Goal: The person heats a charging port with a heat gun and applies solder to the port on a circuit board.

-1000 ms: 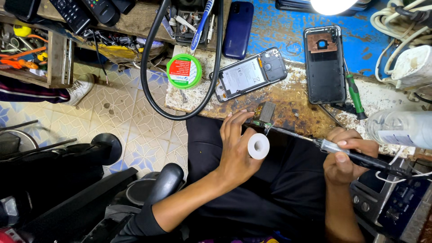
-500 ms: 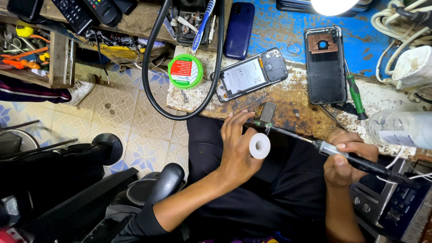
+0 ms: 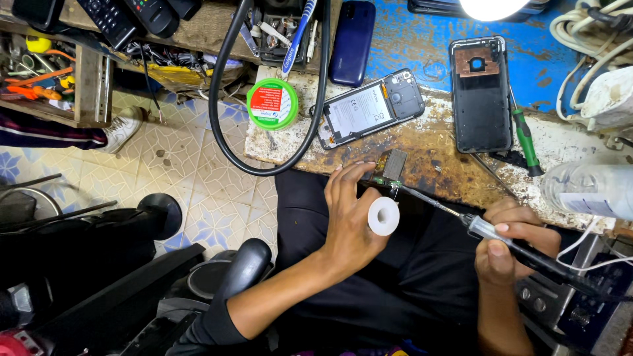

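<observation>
Change: over the last second the hands barely moved; the iron's tip stayed on the same spot, so the joint was still being worked.
Left hand (image 3: 349,221): fingers curled around a small white plastic spool (image 3: 383,216), smooth and round.
Small board (image 3: 393,166): dark and rectangular, at the near edge of the scarred, rust-stained tabletop (image 3: 428,142).
Right hand (image 3: 511,240): clamped on the soldering iron (image 3: 488,231), thin metal shaft, black grip.
Behind: opened phone (image 3: 369,109), glossy back cover (image 3: 480,92).
</observation>
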